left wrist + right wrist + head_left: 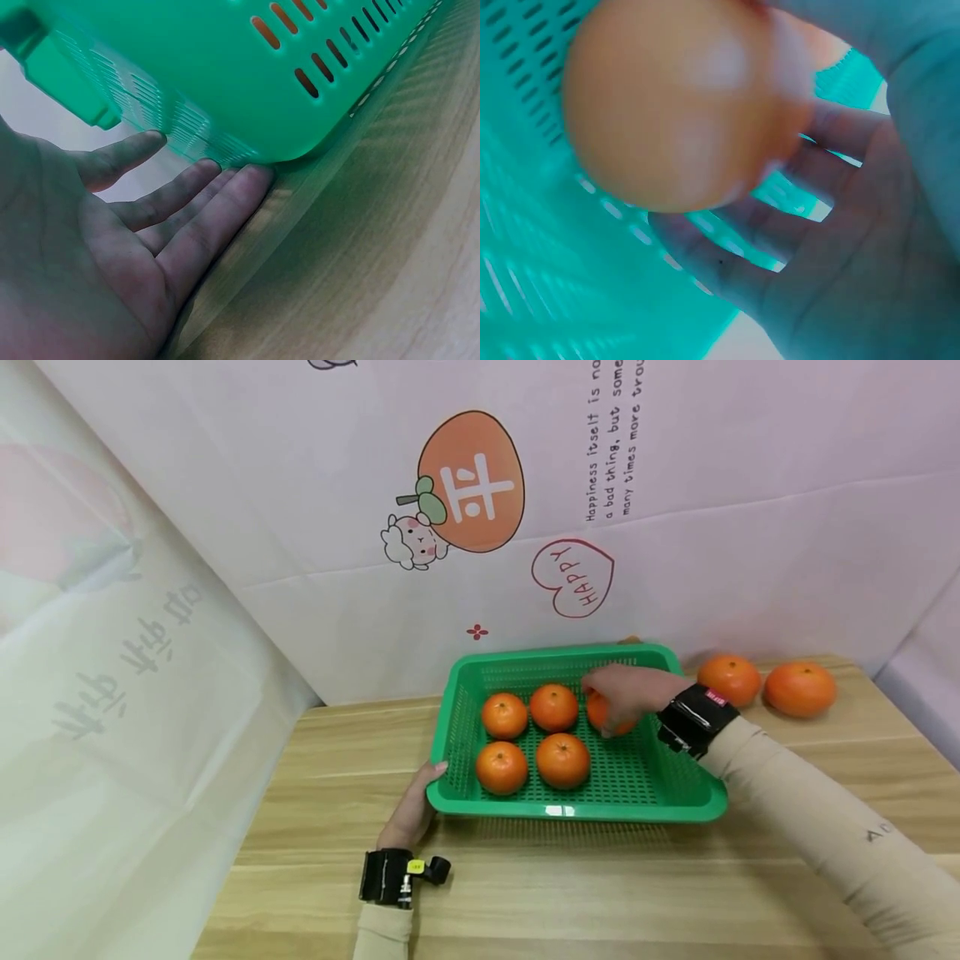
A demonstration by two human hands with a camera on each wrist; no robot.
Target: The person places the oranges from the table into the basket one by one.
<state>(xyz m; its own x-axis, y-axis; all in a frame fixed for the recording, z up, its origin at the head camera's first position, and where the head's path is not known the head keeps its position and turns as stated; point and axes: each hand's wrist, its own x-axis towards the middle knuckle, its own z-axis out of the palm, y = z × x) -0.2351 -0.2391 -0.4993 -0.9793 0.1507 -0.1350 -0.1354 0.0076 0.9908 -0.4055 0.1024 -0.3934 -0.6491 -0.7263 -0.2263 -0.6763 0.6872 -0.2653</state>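
My right hand (636, 690) reaches into the green plastic basket (570, 812) and grips a mandarin orange (675, 105). In the right wrist view the fingers curl round the side and underside of the fruit, close to the slotted basket wall. Several other mandarins, such as the front one (563, 761), sit on the basket floor to the left of it. At the basket's left end rests my left hand (412, 810). The left wrist view shows its fingers (217, 217) extended, fingertips right at the lower outer wall, near the tabletop.
Two mandarins lie on the wooden table (345, 768) right of the basket, one (729, 680) close to its corner and another (800, 688) farther right. Behind the basket's back rim a bit of something orange (630, 640) shows. A printed white cloth (337, 610) hangs behind the table.
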